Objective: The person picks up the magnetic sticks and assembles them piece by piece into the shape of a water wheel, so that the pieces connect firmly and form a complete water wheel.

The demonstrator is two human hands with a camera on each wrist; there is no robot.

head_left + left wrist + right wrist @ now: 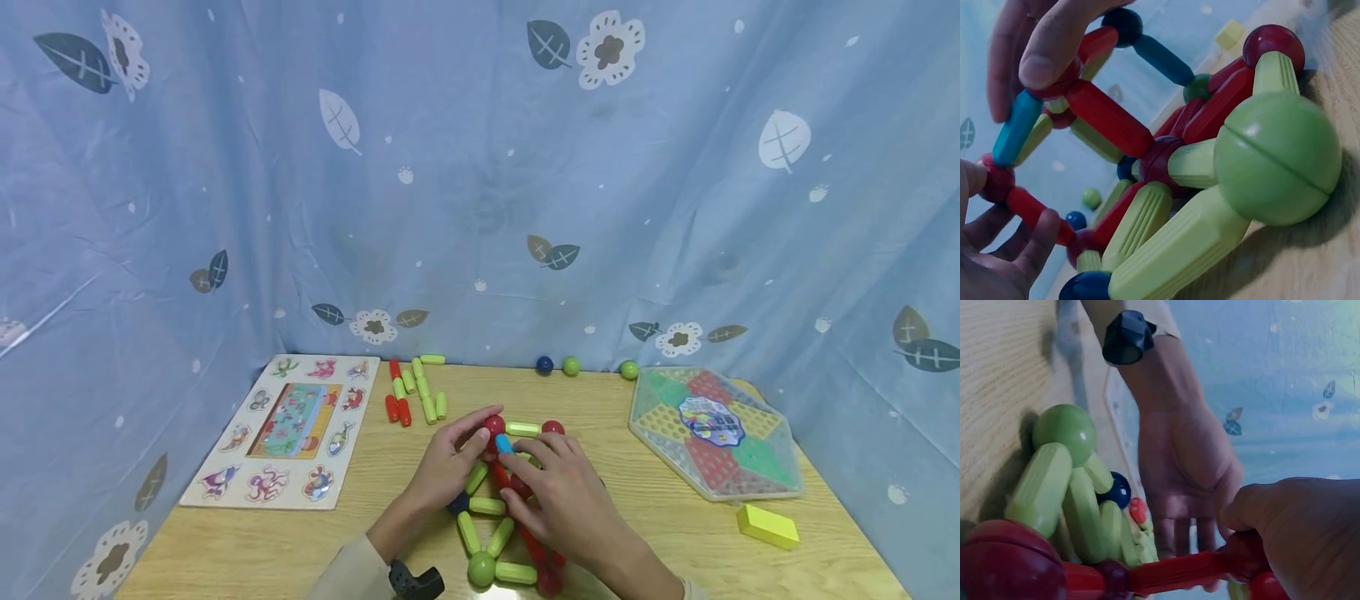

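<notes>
A structure of magnetic rods and balls stands on the table, with a green ball (482,569) at its near corner. My left hand (444,465) pinches a red ball (494,425) at its far upper corner. From that ball a short blue rod (1017,128) runs to a second red ball (1057,89), which my right hand (564,492) grips between thumb and fingers. Red rods (1110,115) slope down from the gripped balls toward the base. Yellow-green rods (1182,240) make up much of the lower frame. In the head view my right hand hides part of the structure.
Loose red and yellow-green rods (423,390) lie at the back left, beside a sea-animal puzzle board (348,442). Blue (544,365) and green balls (571,366) sit along the curtain. To the right are a hexagonal game box (637,400) and a yellow block (768,527).
</notes>
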